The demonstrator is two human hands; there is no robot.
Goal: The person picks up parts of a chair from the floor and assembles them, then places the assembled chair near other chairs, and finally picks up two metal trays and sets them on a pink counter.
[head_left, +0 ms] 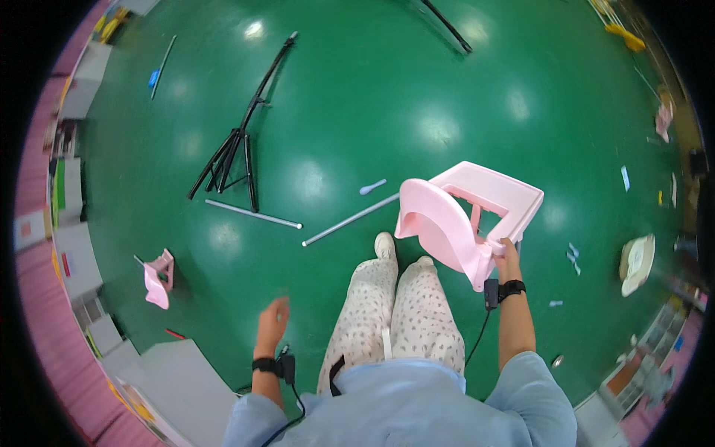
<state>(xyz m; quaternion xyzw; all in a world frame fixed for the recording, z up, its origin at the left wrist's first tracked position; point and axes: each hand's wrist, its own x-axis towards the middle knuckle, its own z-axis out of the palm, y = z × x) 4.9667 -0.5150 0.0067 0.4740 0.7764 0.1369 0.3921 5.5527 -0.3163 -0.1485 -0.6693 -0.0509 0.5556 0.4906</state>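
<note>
Your right hand (507, 257) was closed around the lower right edge of a pink plastic seat-like piece (439, 220), at the corner nearest you. The grip hid part of your fingers, so I couldn't tell how each one lay. The piece was tilted, in front of you and to the right of your shoes (384, 246), its curved panel on the left and its squared frame, with an opening, on the right.

Your left hand (273, 320) was well apart from it, over to the left, with nothing visible in it. It was blurred; the fingers looked loosely bent, but I couldn't tell how far open they were. You had a black strap with a small box on each wrist.

On the green floor (350, 89) ahead of you, one grey rod (342, 225) ran up to the pink piece's left edge in view; whether they touched, I couldn't tell. A light blue spoon-shaped thing (372, 187) lay near that rod. A second grey rod (253, 214) lay farther left, just below the feet of a black tripod stand (242, 134). A smaller-looking pink piece (158, 281) was beyond your left hand, near the grey cabinets (186, 380).
</note>
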